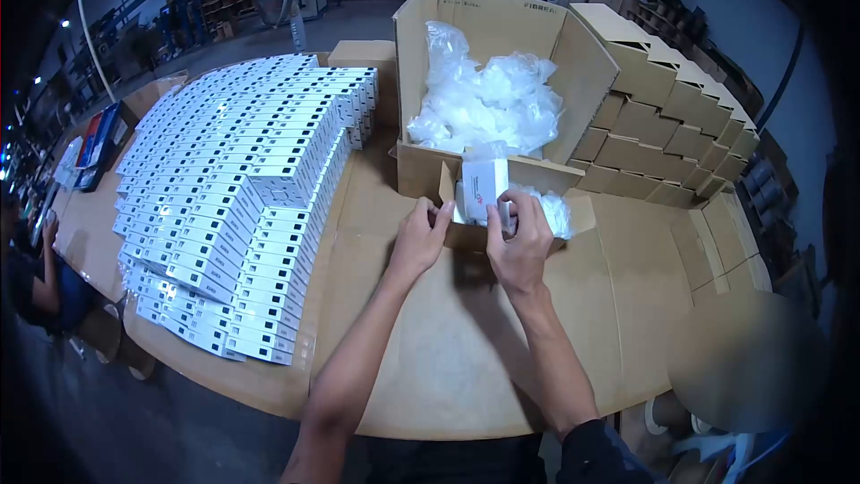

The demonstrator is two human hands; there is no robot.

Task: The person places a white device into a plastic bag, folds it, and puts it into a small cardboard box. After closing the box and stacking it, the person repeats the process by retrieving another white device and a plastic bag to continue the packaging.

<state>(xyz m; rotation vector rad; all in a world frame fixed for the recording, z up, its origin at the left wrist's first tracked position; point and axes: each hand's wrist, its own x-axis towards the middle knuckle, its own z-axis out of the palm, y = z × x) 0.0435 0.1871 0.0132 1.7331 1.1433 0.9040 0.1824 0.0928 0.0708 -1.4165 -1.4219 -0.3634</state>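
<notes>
My right hand [524, 242] grips a small white box [485, 186] with dark and red print. It is tilted upright over an open brown cardboard box [466, 237], and clear plastic shows at its top. My left hand [421, 235] is closed at the left side of that cardboard box, thumb and forefinger pinching its edge. Inside the cardboard box, to the right of my right hand, lies crumpled clear plastic wrap [554, 213]. What else is in the box is hidden behind my hands and the white box.
Stacked white boxes [242, 170] fill the table's left side. A large open carton [587, 72] holding clear plastic bags [493, 99] stands behind the work spot. Piled brown cartons [663, 116] rise at the back right. Another person's arm [45, 260] shows at far left.
</notes>
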